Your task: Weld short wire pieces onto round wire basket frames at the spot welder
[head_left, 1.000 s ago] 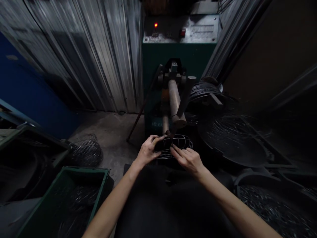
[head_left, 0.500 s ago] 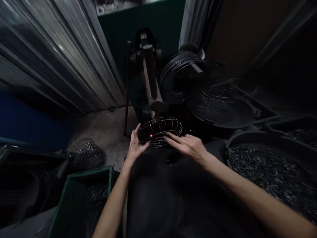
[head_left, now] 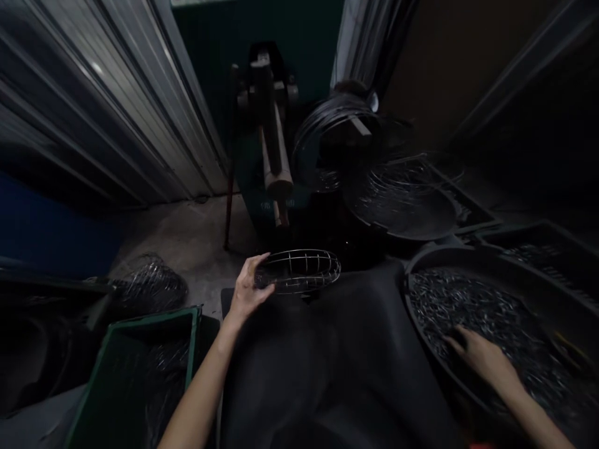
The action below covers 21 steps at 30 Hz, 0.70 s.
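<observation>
My left hand (head_left: pixel 250 287) grips the left side of a round wire cage (head_left: pixel 304 255), thumb below and fingers above. The cage lies tilted over the dark apron (head_left: pixel 318 349) on my lap, in front of and below the machine's lower electrode (head_left: pixel 281 213). My right hand (head_left: pixel 480 355) is down in a wide black basin (head_left: pixel 421 330) among many small metal pieces (head_left: pixel 486 305). Its fingers are curled towards the pieces; whether one is pinched between them is too dark and blurred to tell.
A green crate (head_left: pixel 110 355) with wire pieces stands at the left, a bundle of wire (head_left: pixel 152 284) on the floor behind it. Coiled wire (head_left: pixel 327 121) hangs right of the machine arm (head_left: pixel 276 149). Another basin (head_left: pixel 402 218) with wire rings sits at the back right.
My right hand has left the wire cage and moved right and down into the basin of metal pieces. The cage has come down, away from the electrode, still in my left hand. An orange spark has gone.
</observation>
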Tool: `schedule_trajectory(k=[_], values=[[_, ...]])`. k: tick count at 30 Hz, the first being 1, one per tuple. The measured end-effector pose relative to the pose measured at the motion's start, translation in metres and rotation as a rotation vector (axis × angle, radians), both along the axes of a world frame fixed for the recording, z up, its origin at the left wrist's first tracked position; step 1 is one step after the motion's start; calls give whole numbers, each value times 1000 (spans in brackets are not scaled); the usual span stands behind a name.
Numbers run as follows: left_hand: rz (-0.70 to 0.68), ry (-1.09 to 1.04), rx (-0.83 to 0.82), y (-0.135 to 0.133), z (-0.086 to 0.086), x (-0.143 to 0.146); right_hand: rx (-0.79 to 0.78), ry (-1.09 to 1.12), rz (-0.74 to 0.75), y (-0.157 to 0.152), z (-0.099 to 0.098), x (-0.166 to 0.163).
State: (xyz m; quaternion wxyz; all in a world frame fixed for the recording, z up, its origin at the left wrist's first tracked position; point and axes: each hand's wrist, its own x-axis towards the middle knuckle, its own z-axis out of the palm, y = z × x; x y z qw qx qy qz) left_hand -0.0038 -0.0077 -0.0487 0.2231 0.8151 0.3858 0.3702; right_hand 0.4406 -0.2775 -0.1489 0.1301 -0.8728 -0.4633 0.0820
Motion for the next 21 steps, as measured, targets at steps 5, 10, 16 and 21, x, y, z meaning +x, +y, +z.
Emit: schedule_trajectory(k=[5, 10, 16, 21], values=[[38, 132, -150, -30, -21, 15, -142, -24, -16, -2, 8, 1], [48, 140, -155, -38, -34, 30, -211, -196, -5, -21, 31, -14], [-3, 259, -147, -50, -41, 42, 119, 191, -182, 8, 84, -51], [131, 236, -174, -57, -35, 55, 230, 786, -17, 73, 109, -123]])
